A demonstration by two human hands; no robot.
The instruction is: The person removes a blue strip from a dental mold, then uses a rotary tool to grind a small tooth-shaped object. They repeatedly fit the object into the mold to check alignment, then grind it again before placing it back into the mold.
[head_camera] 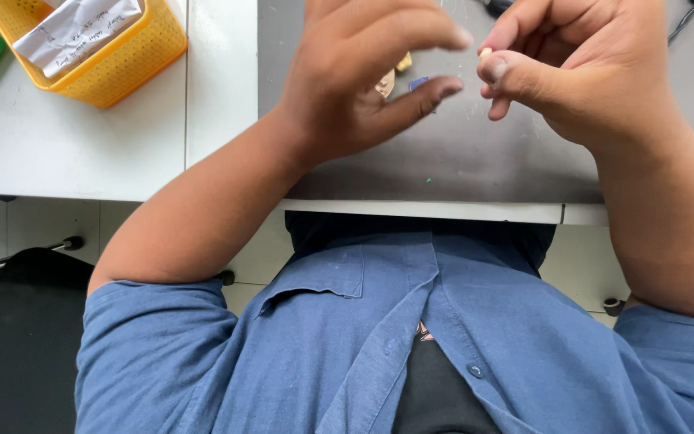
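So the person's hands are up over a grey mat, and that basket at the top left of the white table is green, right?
Not quite: the basket is yellow, not green, as the head view shows. The rest holds: it sits at the top left of the white table, and both the left hand and the right hand are raised over the grey mat.

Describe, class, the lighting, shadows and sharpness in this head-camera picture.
Head view: soft, even daylight with no glare on the grey mat; only a faint shadow lies beneath the left hand. The right hand pinches a small pale object, too small to identify. Both hands, close to the lens, look large and slightly soft-edged; the yellow basket is cropped at the top edge.
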